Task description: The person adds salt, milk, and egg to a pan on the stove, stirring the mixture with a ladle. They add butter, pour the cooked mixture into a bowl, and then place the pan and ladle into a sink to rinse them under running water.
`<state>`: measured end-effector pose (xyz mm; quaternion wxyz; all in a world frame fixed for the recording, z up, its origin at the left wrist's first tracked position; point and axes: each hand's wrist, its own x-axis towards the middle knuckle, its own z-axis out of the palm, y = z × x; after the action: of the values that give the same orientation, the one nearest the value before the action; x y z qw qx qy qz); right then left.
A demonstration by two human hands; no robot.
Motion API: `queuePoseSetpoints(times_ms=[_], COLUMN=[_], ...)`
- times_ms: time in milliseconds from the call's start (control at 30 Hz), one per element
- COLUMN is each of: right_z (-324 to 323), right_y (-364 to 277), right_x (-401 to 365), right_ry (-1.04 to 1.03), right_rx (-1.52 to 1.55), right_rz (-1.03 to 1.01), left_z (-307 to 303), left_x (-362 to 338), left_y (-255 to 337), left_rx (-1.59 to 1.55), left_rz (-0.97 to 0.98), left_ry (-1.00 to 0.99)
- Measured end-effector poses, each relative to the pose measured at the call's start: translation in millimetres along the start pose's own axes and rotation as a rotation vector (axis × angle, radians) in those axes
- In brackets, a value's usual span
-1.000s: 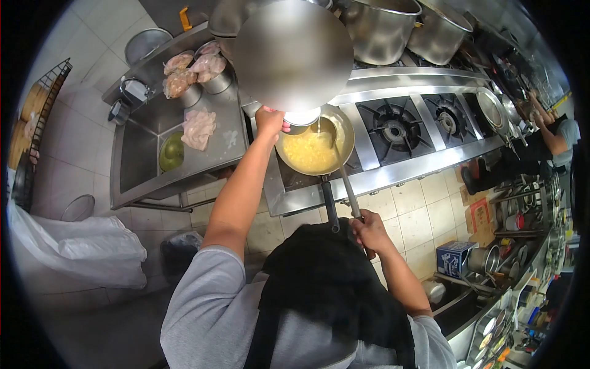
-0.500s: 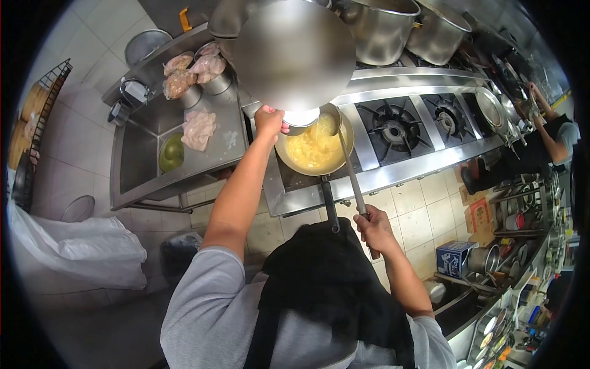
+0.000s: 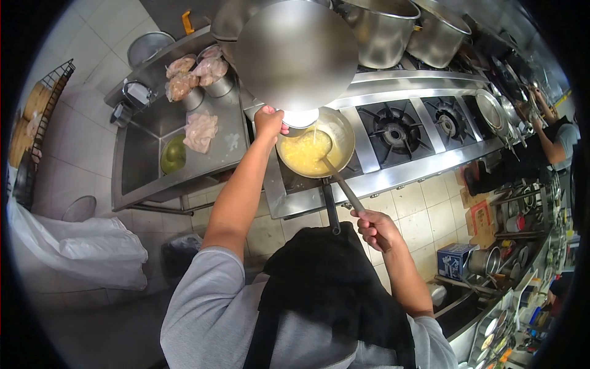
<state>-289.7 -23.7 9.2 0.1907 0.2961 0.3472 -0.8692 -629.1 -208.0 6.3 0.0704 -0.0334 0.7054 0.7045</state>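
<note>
My left hand (image 3: 269, 123) is closed on the edge of a metal container (image 3: 299, 125) with white contents, tilted over the frying pan (image 3: 348, 147). A thin pale stream runs from it into the pan. Yellow, lumpy food (image 3: 302, 152) with liquid fills the near part of the pan. With my right hand (image 3: 376, 230) I grip the brown handle of a ladle (image 3: 345, 186), its bowl down in the yellow food. The pan's black handle points towards my apron, untouched. A grey blurred disc hides the far side of the container.
Gas burners (image 3: 393, 130) lie right of the pan, with large stock pots (image 3: 382, 37) behind. On the left, a steel sink (image 3: 138, 163) adjoins a counter holding raw meat (image 3: 201, 131) and bagged meat (image 3: 182, 86). Another person (image 3: 556, 144) stands at the far right.
My right hand has shifted slightly right and down, and the ladle's bowl has swung nearer within the pan. A thin stream now shows below the container; my left hand stays nearly still.
</note>
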Motion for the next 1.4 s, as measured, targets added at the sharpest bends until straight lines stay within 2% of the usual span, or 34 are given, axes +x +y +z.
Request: queuePoseSetpoints(times_ms=[33,67,167,233,267,333,467,533,567,633,733,767,833,867,900,967,1033,1100,1133,1200,1233,1300,1333,1400], right_z=[0.1,4.6,15.4,15.9,18.3,24.0,22.3,14.5,11.7,5.4,-8.7,-4.2,9.1,2.7,0.6,3.3,13.5,15.3,17.8,22.0,20.0,11.7,7.9,-0.9], right_y=[-3.2,-4.2,0.4,6.2,6.5,5.5,7.3,13.2,16.1,23.4,38.2,32.9,15.6,10.0,7.2,1.1,4.4,8.8,9.1,7.9,8.2,11.0,13.9,21.6], right_x=[-3.4,-7.5,-13.2,-11.2,-11.4,-12.5,-9.1,-4.1,-1.5,5.0,19.1,15.0,5.0,3.8,1.7,-6.7,-11.5,-10.7,-10.5,-11.2,-10.2,-5.0,-1.6,6.9], right_ry=[-0.035,-0.035,0.034,0.067,0.067,0.199,0.273,0.302,0.301,0.380,0.328,0.328,0.168,0.057,0.057,-0.014,0.022,0.131,0.131,0.263,0.264,0.328,0.328,0.415], right_rx=[0.134,0.134,-0.023,-0.252,-0.251,-0.502,-0.692,-0.909,-0.909,-1.190,-1.206,-1.206,-0.426,-0.186,-0.186,0.044,-0.009,-0.326,-0.326,-0.649,-0.648,-0.955,-0.955,-1.168], right_rz=[0.058,0.058,-0.024,-0.155,-0.154,-0.204,-0.241,-0.358,-0.358,-0.490,-0.537,-0.538,-0.091,-0.078,-0.078,0.015,-0.031,-0.161,-0.160,-0.215,-0.216,-0.307,-0.306,-0.430], left_z=[-0.3,-1.0,-1.1,-2.1,-2.0,-1.7,-1.4,-1.3,-1.2,-1.6,-1.2,-1.4,-1.7,-1.6,-1.4,-1.7,-2.4,-4.1,-4.6,-4.6,-4.6,-5.4,-5.5,-5.3], left_x=[-0.1,-0.3,-1.1,-2.2,-1.9,-1.4,-0.5,-0.1,0.6,1.9,2.0,1.7,0.2,-1.1,-2.4,-3.2,-2.9,-1.6,-1.1,-0.7,-0.6,0.8,1.6,2.1], left_y=[0.7,1.4,1.6,1.1,0.8,0.5,-0.8,-1.1,-1.6,-3.1,-3.2,-3.0,-1.8,-0.6,0.6,1.9,1.7,0.2,-0.4,0.0,0.1,-1.8,-2.7,-2.0], left_rx=[0.000,0.004,0.002,0.000,0.011,0.021,0.034,0.037,0.037,0.037,0.038,0.036,0.034,0.041,0.048,0.044,0.039,0.030,0.030,0.044,0.044,0.033,0.033,0.034], left_rz=[0.001,0.000,0.004,0.010,0.005,0.001,-0.006,-0.010,-0.013,-0.016,-0.008,-0.003,0.002,0.002,0.002,0.007,0.010,0.003,0.003,0.000,0.001,0.005,0.005,0.002], left_ry=[-0.001,-0.005,-0.006,-0.004,-0.001,0.001,0.000,0.001,0.002,0.002,-0.001,-0.001,-0.002,0.005,0.011,0.015,0.020,0.006,0.007,0.004,0.002,-0.008,-0.008,0.000])
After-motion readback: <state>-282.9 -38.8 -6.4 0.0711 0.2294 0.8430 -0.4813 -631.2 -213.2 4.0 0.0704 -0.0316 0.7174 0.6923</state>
